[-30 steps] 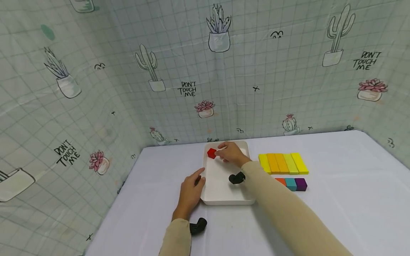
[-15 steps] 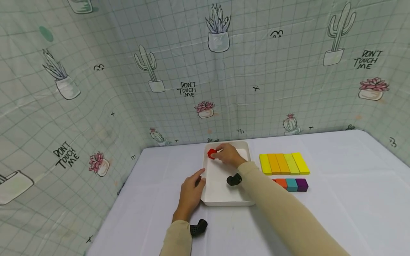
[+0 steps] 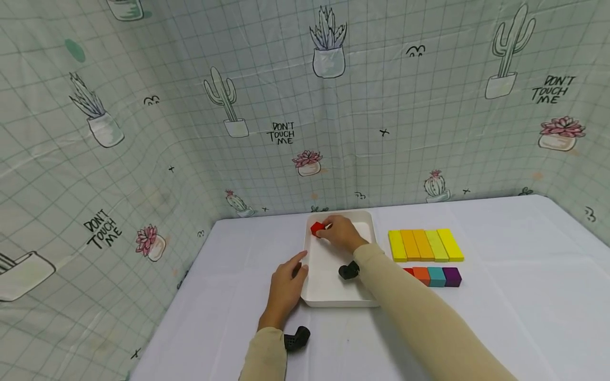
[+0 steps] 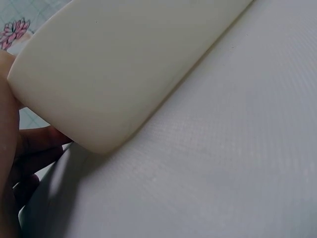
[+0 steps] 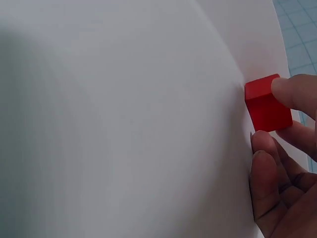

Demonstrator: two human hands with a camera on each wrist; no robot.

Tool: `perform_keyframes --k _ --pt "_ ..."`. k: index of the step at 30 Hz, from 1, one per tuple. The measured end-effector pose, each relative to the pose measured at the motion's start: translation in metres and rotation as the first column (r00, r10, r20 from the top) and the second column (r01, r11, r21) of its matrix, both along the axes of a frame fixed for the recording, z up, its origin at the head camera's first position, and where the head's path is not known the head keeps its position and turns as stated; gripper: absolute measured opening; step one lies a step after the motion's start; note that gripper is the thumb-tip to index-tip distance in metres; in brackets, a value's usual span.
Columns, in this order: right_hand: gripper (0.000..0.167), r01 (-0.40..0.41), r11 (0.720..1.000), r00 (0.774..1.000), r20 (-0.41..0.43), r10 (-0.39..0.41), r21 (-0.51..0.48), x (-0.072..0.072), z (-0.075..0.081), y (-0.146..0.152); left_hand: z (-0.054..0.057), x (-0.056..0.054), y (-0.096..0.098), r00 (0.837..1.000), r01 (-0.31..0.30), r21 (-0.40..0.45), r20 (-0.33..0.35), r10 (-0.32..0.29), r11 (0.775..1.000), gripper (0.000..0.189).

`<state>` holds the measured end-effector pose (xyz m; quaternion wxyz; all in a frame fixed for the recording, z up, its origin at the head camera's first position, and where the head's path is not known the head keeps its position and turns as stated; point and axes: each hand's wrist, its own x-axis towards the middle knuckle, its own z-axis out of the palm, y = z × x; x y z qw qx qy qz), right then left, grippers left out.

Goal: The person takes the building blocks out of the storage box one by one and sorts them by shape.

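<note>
A red cube sits at the far left corner of the shallow white tray. My right hand reaches over the tray and pinches that cube. In the right wrist view, the thumb lies on an edge of the cube beside the tray's wall, with a finger behind it and the other fingers bent below. My left hand rests at the tray's left rim, its index finger and thumb stretched toward it. The left wrist view shows the tray's outer wall with fingers against its far side.
Right of the tray lies a row of several yellow and orange flat blocks. In front of them is a row of cubes: a partly hidden red one, an orange cube, a teal cube and a purple cube. A patterned cloth hangs behind the table.
My right hand has shifted slightly left and nearer, its fingers closing in on the red cube in the corner. My left hand keeps its place at the rim.
</note>
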<state>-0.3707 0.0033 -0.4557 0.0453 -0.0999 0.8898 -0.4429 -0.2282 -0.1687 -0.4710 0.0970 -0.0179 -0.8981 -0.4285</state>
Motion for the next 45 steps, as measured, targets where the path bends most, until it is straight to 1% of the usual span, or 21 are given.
perform_keyframes --k 5,9,13,17,21,23,27,29,31,35,37,43,45 --pt "0.037 -0.010 1.000 1.000 0.020 0.010 -0.003 0.000 0.001 0.005 -0.002 0.000 0.002 1.000 -0.007 -0.001 -0.001 0.007 1.000 0.040" --pt "0.041 0.016 0.997 0.997 0.076 -0.011 -0.072 0.001 0.009 0.010 -0.001 0.000 0.003 1.000 0.006 0.010 -0.016 -0.006 1.000 0.040" --pt "0.043 0.046 0.984 0.990 0.141 -0.022 -0.173 0.003 0.019 0.017 -0.001 -0.001 0.001 1.000 0.011 0.011 -0.014 -0.011 1.000 0.040" --pt "0.044 0.057 0.955 0.983 0.182 -0.004 -0.290 0.010 0.029 0.024 -0.001 0.000 -0.002 1.000 0.005 0.005 0.002 -0.005 1.000 0.040" --pt "0.045 0.048 0.922 0.984 0.176 0.021 -0.384 0.020 0.039 0.032 -0.001 0.000 -0.003 1.000 -0.003 0.000 0.006 0.003 1.000 0.040" --pt "0.044 0.053 0.899 0.982 0.185 0.031 -0.434 0.024 0.044 0.037 -0.002 -0.001 -0.003 1.000 -0.006 -0.003 0.003 0.006 1.000 0.040" --pt "0.040 0.101 0.849 0.973 0.230 0.025 -0.519 0.032 0.051 0.044 -0.002 -0.002 -0.001 1.000 -0.004 0.006 -0.001 0.004 1.000 0.040" --pt "0.038 0.118 0.829 0.970 0.242 0.021 -0.547 0.038 0.053 0.046 -0.002 -0.001 -0.001 1.000 0.001 0.011 -0.004 -0.001 1.000 0.040" --pt "0.037 0.123 0.825 0.970 0.241 0.016 -0.551 0.042 0.055 0.048 -0.003 -0.001 -0.001 1.000 0.002 0.010 -0.005 -0.002 1.000 0.040" --pt "0.037 0.114 0.831 0.973 0.229 0.017 -0.545 0.051 0.055 0.051 -0.004 0.000 -0.001 1.000 -0.004 0.002 0.000 0.004 1.000 0.040" --pt "0.036 0.117 0.827 0.974 0.228 0.014 -0.550 0.055 0.055 0.053 -0.003 0.000 -0.001 1.000 -0.009 0.004 0.002 0.009 1.000 0.040" --pt "0.035 0.116 0.789 0.977 0.212 0.019 -0.604 0.068 0.054 0.066 -0.002 -0.001 0.000 1.000 -0.010 0.008 0.001 0.010 1.000 0.040" --pt "0.036 0.106 0.786 0.979 0.201 0.023 -0.609 0.073 0.054 0.072 -0.001 -0.001 0.001 1.000 -0.006 0.013 -0.003 0.006 1.000 0.040"
